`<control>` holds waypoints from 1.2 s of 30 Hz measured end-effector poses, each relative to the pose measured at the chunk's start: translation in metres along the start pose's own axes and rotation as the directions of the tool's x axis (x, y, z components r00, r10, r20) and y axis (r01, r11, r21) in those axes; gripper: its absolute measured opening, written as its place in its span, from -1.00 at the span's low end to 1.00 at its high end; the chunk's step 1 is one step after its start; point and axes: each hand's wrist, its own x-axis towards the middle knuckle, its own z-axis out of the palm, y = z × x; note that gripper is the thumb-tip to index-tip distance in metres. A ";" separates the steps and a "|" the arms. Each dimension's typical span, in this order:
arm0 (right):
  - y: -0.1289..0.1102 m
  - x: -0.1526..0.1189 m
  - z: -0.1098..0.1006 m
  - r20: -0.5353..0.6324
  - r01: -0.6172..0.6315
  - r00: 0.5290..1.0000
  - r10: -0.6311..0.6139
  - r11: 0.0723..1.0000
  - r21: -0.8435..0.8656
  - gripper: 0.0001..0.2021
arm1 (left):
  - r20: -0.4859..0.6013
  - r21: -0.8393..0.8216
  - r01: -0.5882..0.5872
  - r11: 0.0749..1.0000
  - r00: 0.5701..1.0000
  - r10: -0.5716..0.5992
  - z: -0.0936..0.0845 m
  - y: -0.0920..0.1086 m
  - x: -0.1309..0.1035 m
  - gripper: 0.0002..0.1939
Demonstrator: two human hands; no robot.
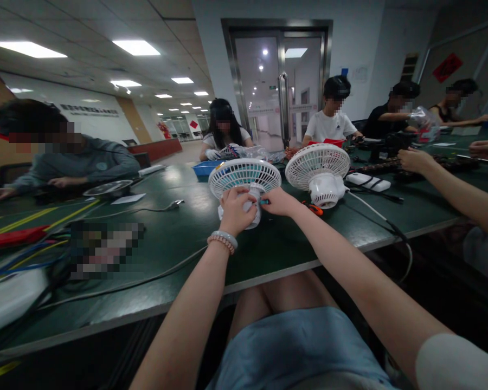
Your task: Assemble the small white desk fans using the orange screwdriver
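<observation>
A small white fan (228, 177) stands on the green table in front of me, its round cage tipped back and its rear side toward me. My left hand (236, 210) is closed around the motor housing behind the cage, with a bracelet on the wrist. Against the right side of that housing, my right hand (281, 202) pinches a small teal piece (264, 202); most of it is hidden, so its kind does not show. A second white fan (327, 189) sits just right, close to my right hand. Between them lies an orange-handled tool (314, 208).
A blue bin (202, 170) stands behind the first fan. Cables and a red power strip (18, 237) lie at left, near a white box (14, 298). On the right is a white adapter (368, 182) with black cord. Several people sit around the table (162, 227).
</observation>
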 end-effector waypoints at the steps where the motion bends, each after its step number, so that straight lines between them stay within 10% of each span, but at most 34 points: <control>1: -0.001 0.000 0.000 -0.011 0.005 1.000 -0.005 1.000 -0.011 -0.76 | 0.000 -0.001 0.001 1.000 1.000 -0.001 0.000 0.000 0.000 -0.84; 15: -0.015 -0.006 0.000 0.067 -0.004 0.998 0.010 0.996 -0.085 -0.75 | -0.011 -0.010 -0.010 1.000 1.000 0.010 0.000 0.001 0.000 -0.85; 36: -0.010 -0.008 0.001 -0.235 0.024 0.971 0.050 0.953 0.302 -0.88 | -0.018 -0.011 -0.007 1.000 1.000 0.006 0.001 0.002 0.000 -0.84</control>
